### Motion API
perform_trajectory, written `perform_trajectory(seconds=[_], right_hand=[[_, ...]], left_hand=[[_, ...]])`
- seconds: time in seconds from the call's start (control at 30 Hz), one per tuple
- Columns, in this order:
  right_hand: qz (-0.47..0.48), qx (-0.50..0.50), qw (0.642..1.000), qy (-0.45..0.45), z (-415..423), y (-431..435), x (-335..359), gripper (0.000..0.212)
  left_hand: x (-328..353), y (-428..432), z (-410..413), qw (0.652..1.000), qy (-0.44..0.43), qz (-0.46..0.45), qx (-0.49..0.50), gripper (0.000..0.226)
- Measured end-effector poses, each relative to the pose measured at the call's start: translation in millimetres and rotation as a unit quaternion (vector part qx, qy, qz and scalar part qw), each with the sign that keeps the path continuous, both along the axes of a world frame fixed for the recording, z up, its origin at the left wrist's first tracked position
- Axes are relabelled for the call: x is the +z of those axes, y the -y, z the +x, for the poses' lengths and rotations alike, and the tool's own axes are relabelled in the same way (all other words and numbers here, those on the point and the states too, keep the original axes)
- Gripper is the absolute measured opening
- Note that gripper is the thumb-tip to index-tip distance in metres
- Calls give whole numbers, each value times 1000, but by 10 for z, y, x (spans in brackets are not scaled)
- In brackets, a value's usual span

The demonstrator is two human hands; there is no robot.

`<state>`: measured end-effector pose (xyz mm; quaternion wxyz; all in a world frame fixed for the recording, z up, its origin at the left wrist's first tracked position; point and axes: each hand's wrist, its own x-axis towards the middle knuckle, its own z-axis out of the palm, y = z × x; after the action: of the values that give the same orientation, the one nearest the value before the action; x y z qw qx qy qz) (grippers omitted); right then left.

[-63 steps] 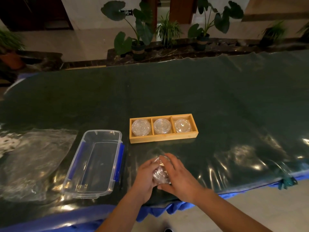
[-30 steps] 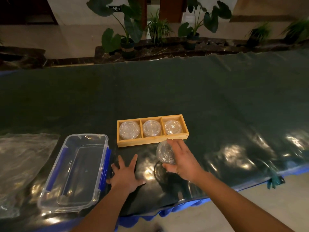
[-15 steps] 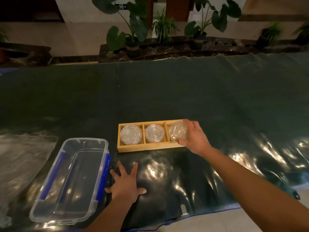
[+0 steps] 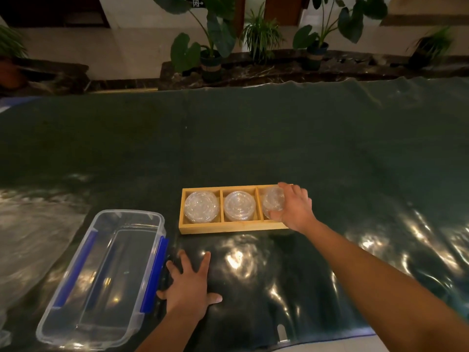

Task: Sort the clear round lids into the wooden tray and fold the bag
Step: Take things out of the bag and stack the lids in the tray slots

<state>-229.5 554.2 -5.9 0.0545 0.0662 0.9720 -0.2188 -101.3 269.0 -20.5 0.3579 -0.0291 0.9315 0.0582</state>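
Observation:
A wooden tray (image 4: 228,228) with three compartments lies on the dark table, a little ahead of me. Stacks of clear round lids fill its left compartment (image 4: 201,207) and its middle one (image 4: 239,205). My right hand (image 4: 294,208) reaches over the right compartment and grips a small stack of clear lids (image 4: 273,202) there, fingers wrapped round its far and near edges. My left hand (image 4: 189,288) rests flat on the table with fingers spread, holding nothing. The clear plastic bag (image 4: 33,224) lies crumpled at the far left.
A clear plastic box (image 4: 101,278) with blue clips stands empty just left of my left hand. A shiny film covers the dark table (image 4: 253,148). Potted plants (image 4: 210,54) line a ledge beyond the far edge. The table's near edge runs close below my forearms.
My right hand carried the stack of lids from the near edge up to the tray's right compartment. My left hand let go of the lids and laid itself flat on the table.

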Motion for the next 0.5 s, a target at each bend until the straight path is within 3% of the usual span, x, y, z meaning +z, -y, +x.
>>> perform_trajectory(seconds=[0.2, 0.5], right_hand=[[15, 10, 1000, -14, 5, 8, -85, 91], [-11, 10, 1000, 10, 56, -75, -55, 106]], left_hand=[[-82, 35, 17, 1000, -15, -11, -11, 120], [-117, 50, 24, 999, -32, -4, -11, 119]])
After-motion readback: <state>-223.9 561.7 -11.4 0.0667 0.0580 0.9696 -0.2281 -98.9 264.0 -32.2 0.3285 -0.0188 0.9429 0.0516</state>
